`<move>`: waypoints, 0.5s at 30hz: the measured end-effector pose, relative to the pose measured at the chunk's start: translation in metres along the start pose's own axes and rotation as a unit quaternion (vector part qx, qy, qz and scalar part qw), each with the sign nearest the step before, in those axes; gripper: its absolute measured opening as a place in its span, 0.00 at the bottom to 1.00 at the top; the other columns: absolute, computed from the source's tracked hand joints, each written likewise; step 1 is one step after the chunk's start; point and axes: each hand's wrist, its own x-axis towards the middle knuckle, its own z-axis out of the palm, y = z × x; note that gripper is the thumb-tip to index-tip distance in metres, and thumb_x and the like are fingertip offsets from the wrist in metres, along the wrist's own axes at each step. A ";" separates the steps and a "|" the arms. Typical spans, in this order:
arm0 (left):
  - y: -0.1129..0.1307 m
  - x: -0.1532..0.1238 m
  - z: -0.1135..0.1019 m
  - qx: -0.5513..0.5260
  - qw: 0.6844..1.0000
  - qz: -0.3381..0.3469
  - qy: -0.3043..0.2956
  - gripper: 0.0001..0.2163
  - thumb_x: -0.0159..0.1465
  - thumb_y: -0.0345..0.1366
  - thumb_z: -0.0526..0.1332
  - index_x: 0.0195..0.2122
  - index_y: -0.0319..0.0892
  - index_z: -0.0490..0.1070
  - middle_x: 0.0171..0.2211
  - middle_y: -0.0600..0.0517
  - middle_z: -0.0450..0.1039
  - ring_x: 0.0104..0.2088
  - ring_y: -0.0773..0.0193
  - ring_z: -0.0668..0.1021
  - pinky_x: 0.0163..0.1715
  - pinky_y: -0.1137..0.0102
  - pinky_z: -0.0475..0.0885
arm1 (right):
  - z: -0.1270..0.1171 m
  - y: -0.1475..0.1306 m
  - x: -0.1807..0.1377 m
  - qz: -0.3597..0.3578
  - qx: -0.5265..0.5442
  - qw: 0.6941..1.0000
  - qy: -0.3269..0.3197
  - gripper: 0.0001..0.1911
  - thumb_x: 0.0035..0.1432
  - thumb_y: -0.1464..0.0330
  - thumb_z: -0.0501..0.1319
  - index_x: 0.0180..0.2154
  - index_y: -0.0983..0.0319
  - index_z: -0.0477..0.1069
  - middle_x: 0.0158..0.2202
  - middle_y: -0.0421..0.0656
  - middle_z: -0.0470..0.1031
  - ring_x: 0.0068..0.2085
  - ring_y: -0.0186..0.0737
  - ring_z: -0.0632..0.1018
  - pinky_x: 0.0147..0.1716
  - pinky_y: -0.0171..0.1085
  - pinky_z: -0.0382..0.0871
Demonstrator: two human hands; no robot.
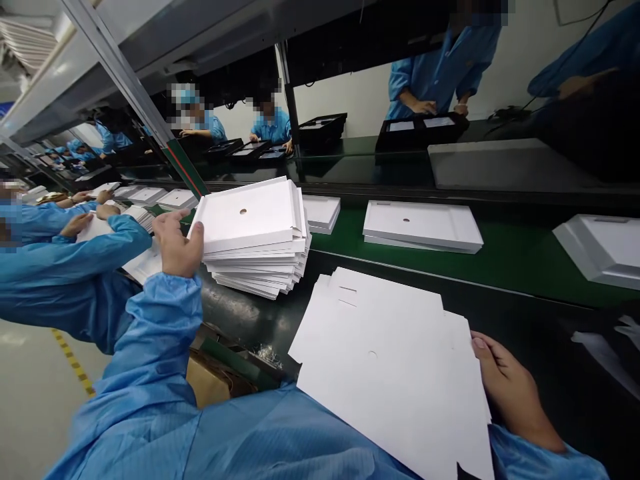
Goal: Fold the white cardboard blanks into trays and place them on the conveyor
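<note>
My left hand is at the left end of a leaning stack of folded white cardboard trays. Its thumb and fingers are apart, and the thumb touches the edge of the top tray, which has a small round hole. At the lower right, my right hand pinches the right edge of a flat white cardboard sheet, thumb on top and fingers partly hidden beneath. This sheet has cut slits and notched corners; it lies tilted at the bench's front edge. More edges show under it, but I cannot tell how many sheets.
Beyond the bench, a green conveyor belt carries several white trays. A co-worker's blue sleeve is close on my left. Across the line, people handle black trays. A metal post slants down at the left.
</note>
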 end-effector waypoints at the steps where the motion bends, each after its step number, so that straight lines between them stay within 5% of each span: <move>1: 0.018 -0.009 -0.003 -0.006 0.999 0.040 0.002 0.18 0.63 0.38 0.62 0.53 0.39 0.70 0.51 0.41 0.67 0.57 0.48 0.67 0.60 0.51 0.63 | 0.000 0.000 0.000 0.005 0.001 1.000 -0.002 0.30 0.48 0.43 0.54 0.42 0.56 0.75 0.48 0.50 0.80 0.53 0.63 0.78 0.53 0.53 0.71; 7: 0.093 -0.048 -0.006 0.012 0.978 0.161 -0.130 0.15 0.64 0.41 0.62 0.52 0.47 0.73 0.55 0.43 0.68 0.56 0.47 0.71 0.58 0.52 0.62 | 0.001 0.005 -0.001 0.014 0.006 1.000 -0.007 0.29 0.50 0.43 0.56 0.45 0.55 0.75 0.50 0.48 0.80 0.54 0.62 0.77 0.53 0.52 0.71; 15: 0.066 -0.016 0.018 0.119 0.938 0.166 -0.279 0.20 0.66 0.47 0.59 0.57 0.46 0.72 0.53 0.43 0.75 0.51 0.47 0.76 0.57 0.50 0.60 | 0.001 0.001 -0.001 -0.001 0.005 1.000 0.001 0.30 0.50 0.43 0.54 0.44 0.56 0.76 0.47 0.49 0.81 0.52 0.61 0.78 0.52 0.53 0.72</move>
